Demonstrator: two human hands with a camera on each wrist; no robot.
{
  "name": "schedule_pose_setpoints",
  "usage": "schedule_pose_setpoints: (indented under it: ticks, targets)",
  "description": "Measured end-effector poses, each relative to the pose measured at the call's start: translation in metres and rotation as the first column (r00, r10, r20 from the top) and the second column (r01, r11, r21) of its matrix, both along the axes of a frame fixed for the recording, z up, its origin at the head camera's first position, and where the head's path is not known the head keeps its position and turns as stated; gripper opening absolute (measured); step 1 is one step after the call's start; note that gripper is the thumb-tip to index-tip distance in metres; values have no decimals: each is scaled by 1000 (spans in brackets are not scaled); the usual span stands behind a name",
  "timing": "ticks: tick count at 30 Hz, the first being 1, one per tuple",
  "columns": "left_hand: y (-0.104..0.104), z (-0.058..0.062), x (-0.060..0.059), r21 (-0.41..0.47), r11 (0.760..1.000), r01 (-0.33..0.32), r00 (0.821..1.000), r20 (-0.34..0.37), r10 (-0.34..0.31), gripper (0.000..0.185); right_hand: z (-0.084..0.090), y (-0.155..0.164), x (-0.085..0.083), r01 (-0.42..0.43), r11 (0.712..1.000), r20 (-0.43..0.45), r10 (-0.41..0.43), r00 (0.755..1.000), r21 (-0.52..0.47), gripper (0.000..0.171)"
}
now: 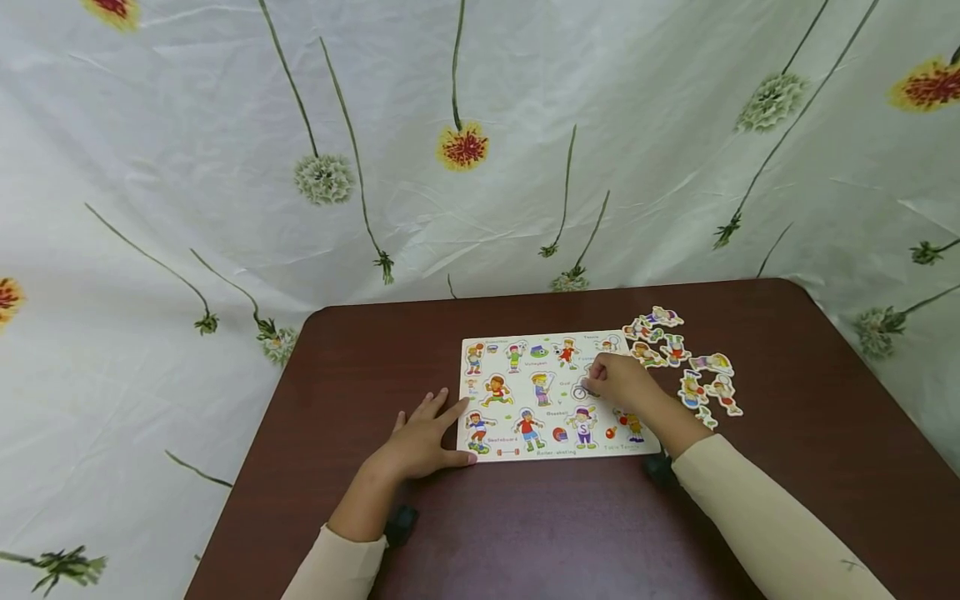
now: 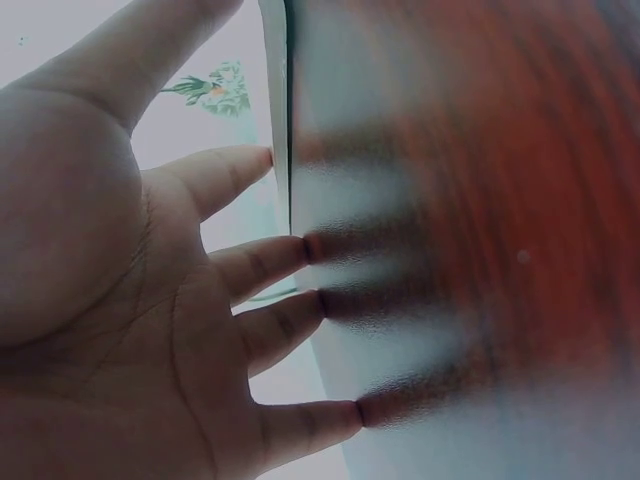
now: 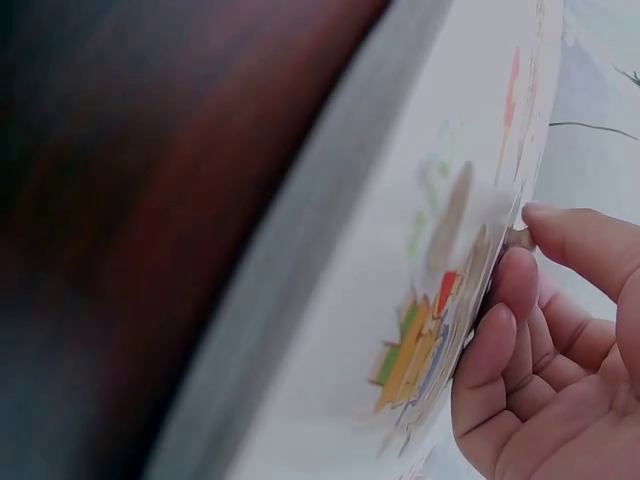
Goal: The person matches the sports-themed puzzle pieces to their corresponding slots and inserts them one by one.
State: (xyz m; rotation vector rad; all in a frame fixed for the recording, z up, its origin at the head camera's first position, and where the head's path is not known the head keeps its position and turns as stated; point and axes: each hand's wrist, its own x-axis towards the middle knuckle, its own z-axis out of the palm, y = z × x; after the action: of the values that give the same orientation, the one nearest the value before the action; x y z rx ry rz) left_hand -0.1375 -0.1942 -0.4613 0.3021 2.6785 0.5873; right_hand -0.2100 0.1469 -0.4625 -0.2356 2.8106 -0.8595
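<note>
One puzzle board on one dark brown table, with roughly nine cut-out figure pieces loose just beside its right edge; exact count unclear where pieces overlap. About ten printed sports figures visible on the board face, some hidden under the right hand. Two hands in view: left hand and right hand, each with one cream sleeve. One flowered cloth backdrop, showing five yellow-and-red blooms.

Bare table left of the puzzle board; loose pieces crowd its right side; cloth backdrop behind.
</note>
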Motion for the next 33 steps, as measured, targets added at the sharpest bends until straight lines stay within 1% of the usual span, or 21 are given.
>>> schedule_pose_setpoints:
  ticks: [7, 11, 14, 18, 24, 25, 28, 31, 33]
  targets:
    - [1, 1, 1, 1, 1000, 3, 1000, 2, -3, 91, 0, 0, 1, 17, 1000, 17, -17, 1000, -9, 19]
    - [2, 1, 1, 5, 1000, 3, 1000, 4, -3, 90, 2, 3, 5, 48, 997, 52, -45, 998, -53, 17]
    - [2, 1, 1, 4, 1000, 2, 1000, 7, -2, 90, 6, 8, 9, 74, 989, 65, -67, 996, -126, 20]
    - [1, 3, 0, 1, 1000, 7, 1000, 8, -7, 91, 13, 18, 16, 87, 965, 22, -85, 996, -247, 26]
    - [-2, 1, 0, -14, 1000, 5, 1000, 9, -5, 91, 19, 35, 27, 100, 910, -35, -125, 992, -402, 34]
    - [-2, 1, 0, -13, 1000, 6, 1000, 8, -6, 91, 20, 39, 29, 104, 902, -41, -134, 990, -419, 35]
    - [-2, 0, 0, -13, 1000, 12, 1000, 13, -12, 91, 26, 52, 36, 103, 888, -55, -142, 988, -448, 36]
    - [0, 0, -1, -9, 1000, 17, 1000, 13, -17, 91, 33, 66, 44, 105, 899, -54, -141, 988, -426, 34]
    - [1, 1, -1, -16, 1000, 15, 1000, 10, -15, 91, 36, 72, 50, 95, 914, -45, -123, 991, -395, 34]
